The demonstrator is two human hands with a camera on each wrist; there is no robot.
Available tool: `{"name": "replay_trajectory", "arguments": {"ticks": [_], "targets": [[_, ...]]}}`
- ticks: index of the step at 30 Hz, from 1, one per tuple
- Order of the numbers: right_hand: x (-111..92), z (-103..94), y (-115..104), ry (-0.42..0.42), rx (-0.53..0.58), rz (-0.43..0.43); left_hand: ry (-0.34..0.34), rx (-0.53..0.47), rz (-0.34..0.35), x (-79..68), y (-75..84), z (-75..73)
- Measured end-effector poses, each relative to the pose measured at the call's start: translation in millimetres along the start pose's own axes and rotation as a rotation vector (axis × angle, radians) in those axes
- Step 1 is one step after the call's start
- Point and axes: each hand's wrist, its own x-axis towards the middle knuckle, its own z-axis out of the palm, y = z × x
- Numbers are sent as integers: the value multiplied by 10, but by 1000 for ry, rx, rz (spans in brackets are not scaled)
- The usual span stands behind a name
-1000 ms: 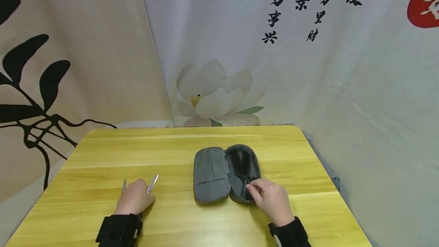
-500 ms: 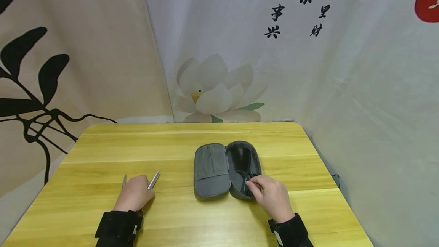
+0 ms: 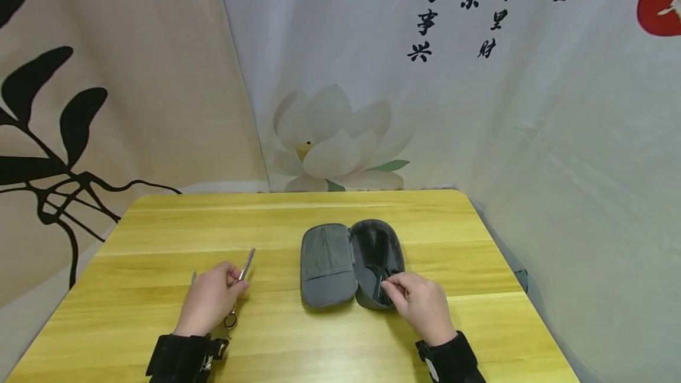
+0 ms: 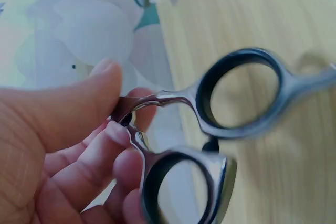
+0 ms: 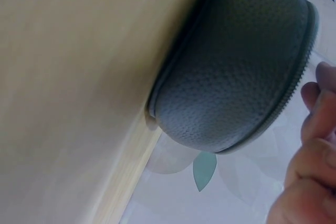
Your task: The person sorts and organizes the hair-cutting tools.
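Note:
My left hand (image 3: 211,299) pinches a pair of hairdressing scissors (image 4: 184,98) between thumb and fingers where the handles meet. In the head view a silver blade (image 3: 247,265) points away from me, and a ring handle (image 3: 230,320) hangs below the hand. Behind that hand the tip of a slim grey thing (image 3: 194,278) shows; the rest is hidden. At the near rim of the grey zip case (image 3: 328,294), my right hand (image 3: 422,306) has its thumb and fingertips together over dark contents (image 3: 379,253). I cannot tell whether they grip anything.
The case lies unfolded on the yellow wooden table (image 3: 330,347), its flat pocketed half to the left. In the right wrist view its pebbled outer wall (image 5: 226,87) and zip edge show. A printed curtain (image 3: 340,64) hangs right behind the table.
My left hand has moved a little right and away from me with the scissors, and their ring handle has come into view. The right hand stays at the case.

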Motion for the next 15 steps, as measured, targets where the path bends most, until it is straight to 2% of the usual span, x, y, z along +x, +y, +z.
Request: {"name": "replay_trajectory", "arguments": {"ticks": [4, 9, 13, 15], "targets": [[-33, 24, 2, -6, 6, 4, 33, -86, -31, -42, 65, -23], [-49, 34, 5, 3, 13, -2, 81, -173, -34, -60, 148, -13], [-27, 33, 17, 11, 11, -2, 61, -287, -57, -52, 203, 19], [-13, 35, 20, 8, 13, -1, 36, -376, -81, -51, 222, 42]]}}
